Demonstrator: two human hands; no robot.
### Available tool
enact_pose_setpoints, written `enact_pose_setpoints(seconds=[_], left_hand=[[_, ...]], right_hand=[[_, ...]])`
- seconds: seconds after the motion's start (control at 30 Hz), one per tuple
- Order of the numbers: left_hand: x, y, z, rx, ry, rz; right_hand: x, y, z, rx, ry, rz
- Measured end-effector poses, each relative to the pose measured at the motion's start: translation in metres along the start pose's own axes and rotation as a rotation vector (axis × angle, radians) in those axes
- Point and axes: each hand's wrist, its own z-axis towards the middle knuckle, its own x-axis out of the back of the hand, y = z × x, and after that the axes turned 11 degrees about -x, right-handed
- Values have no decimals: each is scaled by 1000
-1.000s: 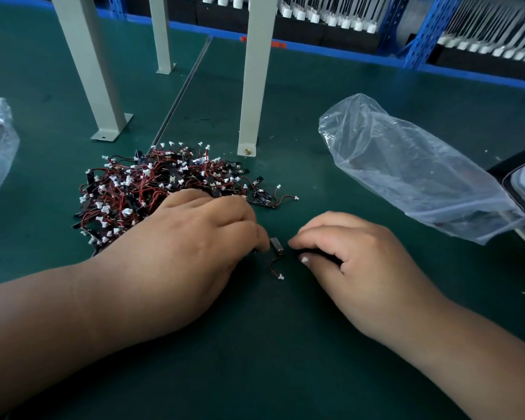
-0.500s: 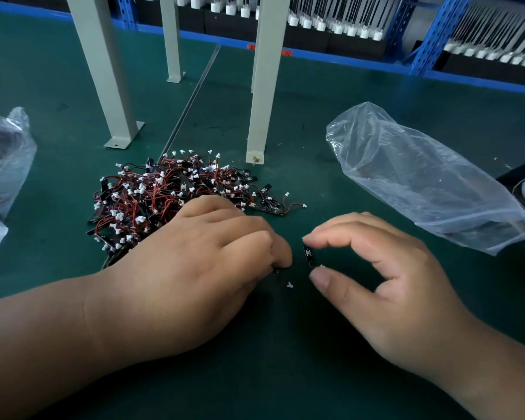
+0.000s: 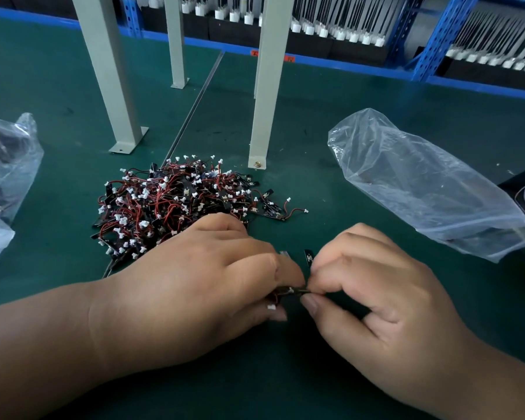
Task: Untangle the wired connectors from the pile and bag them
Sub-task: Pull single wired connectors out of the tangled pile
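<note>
Two bare hands are seen over a dark green table mat (image 3: pixel 285 374). One wired connector (image 3: pixel 290 290), a small black board with thin red wire and a white plastic plug, is held between them, close above the mat and just in front of the pile. The left hand (image 3: pixel 200 286) is curled, its thumb and fingertips closed on the wire end, and the white plug is seen beside its thumb. The right hand (image 3: pixel 373 295) is narrowed to a pinch: thumb and forefinger are closed on the board end and the other fingers are curled. Two more small black boards (image 3: pixel 309 256) are seen just behind the fingertips. Whether they are held cannot be told.

One tangled pile (image 3: pixel 176 204) of like black, red and white connectors, too many to be counted, is spread on the mat. Its near edge is partly covered by the left hand.

One crumpled clear plastic bag (image 3: pixel 422 189) is laid to the right, well apart from the pile. More clear plastic bagging (image 3: pixel 9 165) is seen at the left edge, with dark parts inside. Whether it is one bag or two cannot be told. Three pale grey metal posts (image 3: pixel 267 86) are stood on the mat behind the pile, and blue steel shelving (image 3: pixel 437 34) is seen beyond.
</note>
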Motion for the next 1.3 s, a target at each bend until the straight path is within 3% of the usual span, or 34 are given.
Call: enact_pose_setpoints(seconds=[0.17,0.27,0.5,0.77,1.07,1.17,1.3], left_hand=[[-9,-5,0,-78,41,71],[-11,-14,-3,-242,90,71],[-15,-20,-6,-340,87,54],[-14,-20,-6,-363,64,66],[-15,-21,-6,-385,54,70],[-14,-21,-6,-376,35,53],[-15,-21,-6,-367,14,56]], right_hand=[[6,-2,0,88,21,-34],[11,-4,-2,68,119,2],[11,3,-7,-287,364,288],[8,19,-4,-543,156,195],[7,15,-1,-661,210,320],[8,14,-2,-657,210,238],[8,13,-4,-663,87,12]])
